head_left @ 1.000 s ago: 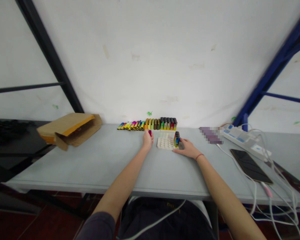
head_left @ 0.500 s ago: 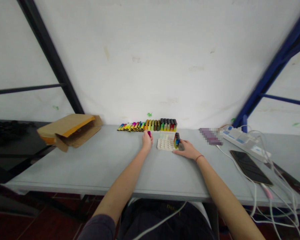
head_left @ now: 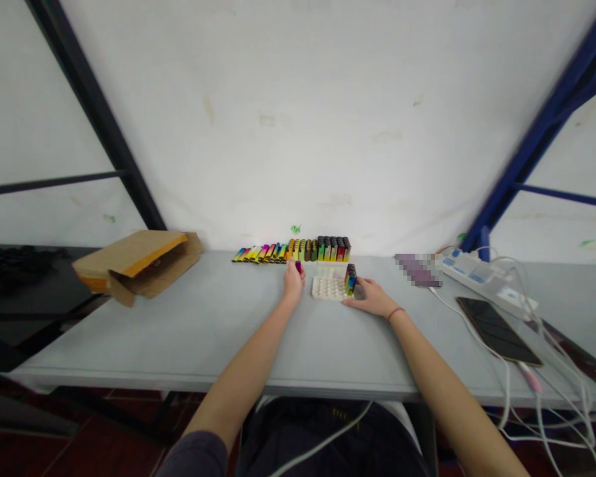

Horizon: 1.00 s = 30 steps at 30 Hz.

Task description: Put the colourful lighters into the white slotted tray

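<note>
A purple lighter (head_left: 298, 266) is pinched in my left hand (head_left: 293, 283), just left of a white tray (head_left: 328, 289) with rows of round holes. Several lighters (head_left: 350, 279) stand upright at the tray's right end. My right hand (head_left: 375, 298) wraps around that end, thumb along the front edge and fingers beside the standing lighters. Behind the tray, loose lighters (head_left: 261, 254) lie in a slanted row on the table. To their right, lighters with yellowish and brown ends (head_left: 304, 250) sit packed together, beside upright black-topped lighters (head_left: 334, 248).
An open cardboard box (head_left: 139, 260) lies at the left on the grey table (head_left: 203, 331). At the right are a partly pixelated phone (head_left: 418, 270), a dark phone (head_left: 499, 330), a white power strip (head_left: 487, 283) and tangled white cables (head_left: 506, 391). A wall stands behind.
The camera view has shifted slightly. The purple lighter in my left hand is turned a little and sits slightly closer to the tray. My right hand stays at the tray's end.
</note>
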Tool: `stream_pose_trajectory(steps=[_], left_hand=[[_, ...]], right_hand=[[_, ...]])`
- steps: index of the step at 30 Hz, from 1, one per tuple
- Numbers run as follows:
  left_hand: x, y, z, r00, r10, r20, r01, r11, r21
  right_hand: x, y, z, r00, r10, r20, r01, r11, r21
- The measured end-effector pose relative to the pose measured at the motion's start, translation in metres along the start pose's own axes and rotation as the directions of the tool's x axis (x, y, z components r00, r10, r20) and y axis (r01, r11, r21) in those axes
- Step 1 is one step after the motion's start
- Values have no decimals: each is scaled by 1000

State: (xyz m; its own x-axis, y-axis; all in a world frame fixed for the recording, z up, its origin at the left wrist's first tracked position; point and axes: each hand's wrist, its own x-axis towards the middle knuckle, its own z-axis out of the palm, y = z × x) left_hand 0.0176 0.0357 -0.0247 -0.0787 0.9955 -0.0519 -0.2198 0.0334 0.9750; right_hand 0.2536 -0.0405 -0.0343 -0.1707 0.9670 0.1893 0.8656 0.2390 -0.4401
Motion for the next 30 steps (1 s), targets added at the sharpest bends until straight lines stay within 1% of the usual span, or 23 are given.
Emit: stream_pose_trajectory(steps=[2, 3, 5, 7, 9, 10, 11, 12, 14, 16, 22, 26, 28, 30], left_hand=[[-6, 2, 3, 990, 142, 14, -142, 988, 67], [-11, 2, 6, 973, 222, 58, -227, 969, 101], [-20, 4, 11, 916, 348, 198, -380, 912, 152], [-29, 6, 17, 841, 433, 324, -507, 839, 198], [-38, 6, 23, 757, 491, 431, -617, 754, 225], [-41, 6, 25, 721, 497, 482, -652, 724, 228], [-43, 4, 27, 695, 487, 529, -668, 709, 226], [-45, 3, 29, 679, 465, 568, -671, 708, 221], [-47, -2, 32, 660, 414, 626, -656, 724, 213], [-47, -6, 33, 653, 382, 654, -644, 735, 214], [-46, -14, 33, 652, 335, 680, -636, 731, 249], [-47, -15, 32, 649, 349, 677, -655, 709, 262], [-48, -14, 31, 626, 370, 687, -689, 675, 264], [-49, -12, 30, 579, 406, 707, -752, 601, 270]], right_hand=[[0, 1, 1, 1000, -8, -19, 8, 1000, 13], [0, 1, 1, 1000, -12, -28, 12, 1000, 17], [1, 2, 3, 999, -19, -37, 20, 1000, 19], [1, 3, 4, 999, -24, -40, 24, 1000, 18], [2, 3, 4, 999, -26, -41, 27, 999, 19], [2, 3, 5, 999, -25, -42, 26, 999, 20], [2, 3, 5, 999, -23, -43, 24, 1000, 20], [2, 2, 5, 999, -20, -45, 21, 1000, 18], [2, 2, 5, 999, -16, -46, 17, 1000, 7], [2, 3, 6, 999, -17, -43, 17, 1000, -2], [3, 5, 7, 998, -31, -59, 32, 999, 11], [3, 5, 7, 997, -42, -58, 42, 999, 9], [3, 5, 7, 997, -45, -63, 46, 999, 10], [3, 5, 7, 997, -42, -69, 42, 999, 5]])
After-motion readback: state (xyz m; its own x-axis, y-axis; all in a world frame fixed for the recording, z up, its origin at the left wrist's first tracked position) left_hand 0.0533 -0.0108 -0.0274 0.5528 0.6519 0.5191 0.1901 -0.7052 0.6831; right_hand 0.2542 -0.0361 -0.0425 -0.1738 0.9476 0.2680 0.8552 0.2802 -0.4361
